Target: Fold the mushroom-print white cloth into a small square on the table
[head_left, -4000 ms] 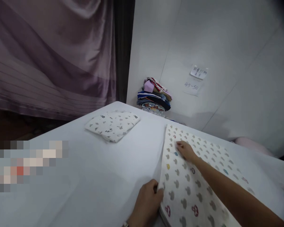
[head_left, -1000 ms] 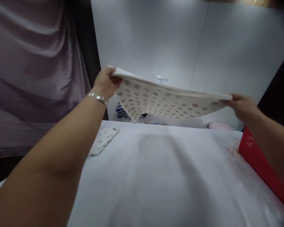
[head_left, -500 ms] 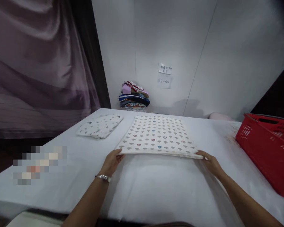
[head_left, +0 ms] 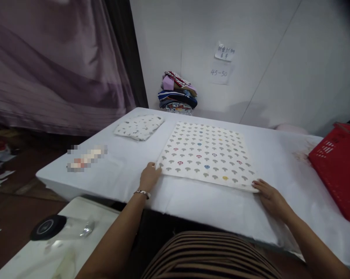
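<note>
A folded white cloth [head_left: 205,153] printed with grey mushrooms and a few coloured ones lies flat on the white-covered table. At its near left corner is my left hand [head_left: 149,177], wearing a metal bracelet, with the fingers closed on the edge. My right hand [head_left: 270,197] grips the near right corner, its fingertips on top of the fabric and the thumb hidden. To the left, farther back, lies a smaller folded white cloth [head_left: 140,127] with a sparse dark print.
A red plastic basket [head_left: 338,170] stands on the table [head_left: 204,203] at the right. Stacked folded fabrics [head_left: 177,93] rise beyond the far edge, against the wall. A blurred-out item [head_left: 87,158] lies at left. Below is a white surface [head_left: 96,217] with a black-capped clear container [head_left: 48,227].
The near edge of the mushroom-print cloth has come down from slightly raised to lying on the table, both hands lowering with it. My view has tilted down and turned left.
</note>
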Motion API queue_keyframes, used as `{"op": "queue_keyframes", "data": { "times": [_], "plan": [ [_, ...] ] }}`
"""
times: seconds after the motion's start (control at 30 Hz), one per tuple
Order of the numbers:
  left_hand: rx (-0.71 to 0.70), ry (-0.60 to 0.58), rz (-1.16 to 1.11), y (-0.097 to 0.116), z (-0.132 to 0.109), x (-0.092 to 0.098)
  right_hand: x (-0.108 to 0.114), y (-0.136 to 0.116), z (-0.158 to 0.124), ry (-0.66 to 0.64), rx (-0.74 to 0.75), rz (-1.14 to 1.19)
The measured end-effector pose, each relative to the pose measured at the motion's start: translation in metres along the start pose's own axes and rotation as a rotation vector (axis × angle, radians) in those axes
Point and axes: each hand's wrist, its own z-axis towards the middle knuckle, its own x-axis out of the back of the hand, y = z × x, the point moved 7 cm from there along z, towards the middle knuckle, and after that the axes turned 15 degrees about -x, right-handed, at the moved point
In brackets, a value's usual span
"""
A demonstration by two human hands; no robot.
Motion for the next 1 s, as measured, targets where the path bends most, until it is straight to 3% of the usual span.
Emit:
{"op": "queue_keyframes", "data": {
  "times": [0.1, 0.17, 0.27, 0.33, 0.5, 0.63, 0.77, 0.9, 1.0],
  "plan": [
    [-0.148, 0.084, -0.103, 0.009, -0.011, 0.006, 0.000, -0.011, -0.008, 0.013, -0.008, -0.025],
    [-0.228, 0.106, -0.288, 0.011, -0.018, 0.008, 0.000, -0.018, -0.012, 0.016, -0.033, -0.032],
    [-0.176, 0.072, -0.597, 0.003, -0.023, 0.007, 0.002, -0.023, -0.013, 0.038, -0.065, -0.005],
    [-0.155, 0.056, -0.668, -0.001, -0.022, 0.007, 0.003, -0.023, -0.011, 0.046, -0.044, 0.056],
    [-0.213, 0.062, -0.550, -0.005, -0.014, 0.011, 0.005, -0.012, -0.004, 0.025, 0.006, 0.163],
    [-0.174, 0.069, -0.575, -0.007, -0.014, 0.014, 0.008, -0.010, -0.005, 0.051, 0.046, 0.158],
    [-0.206, 0.002, -0.574, -0.002, -0.013, 0.016, 0.008, -0.008, -0.008, 0.080, 0.059, 0.153],
    [-0.300, -0.081, -0.492, 0.009, -0.005, 0.018, 0.006, 0.000, -0.007, 0.090, -0.015, 0.151],
    [-0.320, -0.065, -0.474, 0.016, 0.006, 0.023, 0.007, 0.006, -0.003, 0.081, -0.092, 0.164]
  ]
}}
